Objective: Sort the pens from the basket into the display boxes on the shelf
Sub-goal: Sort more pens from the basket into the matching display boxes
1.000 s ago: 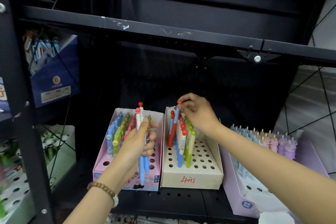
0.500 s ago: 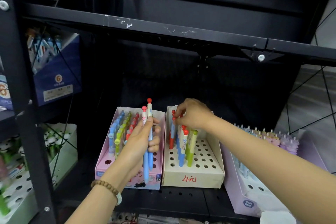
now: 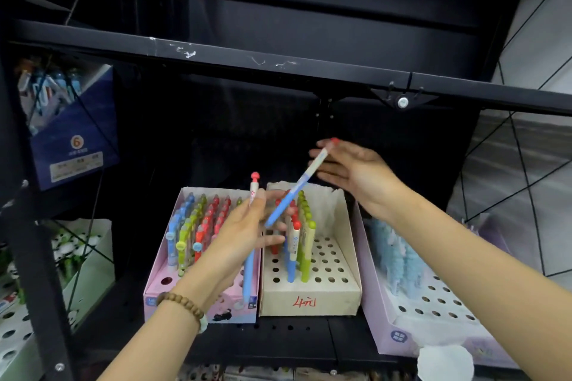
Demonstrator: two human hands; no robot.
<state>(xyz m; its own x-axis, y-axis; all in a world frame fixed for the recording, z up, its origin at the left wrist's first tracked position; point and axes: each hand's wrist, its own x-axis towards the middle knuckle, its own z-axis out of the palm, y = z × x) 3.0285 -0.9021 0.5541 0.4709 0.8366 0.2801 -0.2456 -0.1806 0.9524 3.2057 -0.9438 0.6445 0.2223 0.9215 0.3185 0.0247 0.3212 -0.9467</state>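
Observation:
My left hand (image 3: 244, 235) grips one blue pen with a red mushroom cap (image 3: 249, 275), upright, in front of the pink display box (image 3: 161, 275), which is full of coloured pens. My right hand (image 3: 356, 173) hovers above the beige display box (image 3: 309, 303) and pinches the red-capped top end of a second blue and white pen (image 3: 298, 184). That pen slants down to the left, its tip close to my left fingers. The beige box holds a few red, blue and green pens at its back left. No basket is in view.
A lilac box (image 3: 380, 325) of pale blue pens stands to the right of the beige one. A black shelf bar (image 3: 278, 68) runs overhead. A blue box (image 3: 74, 145) and a white holed box (image 3: 89, 269) sit behind the left post.
My right hand left the beige box, rose and now holds one of the two pens that my left hand held. My left hand keeps a single pen.

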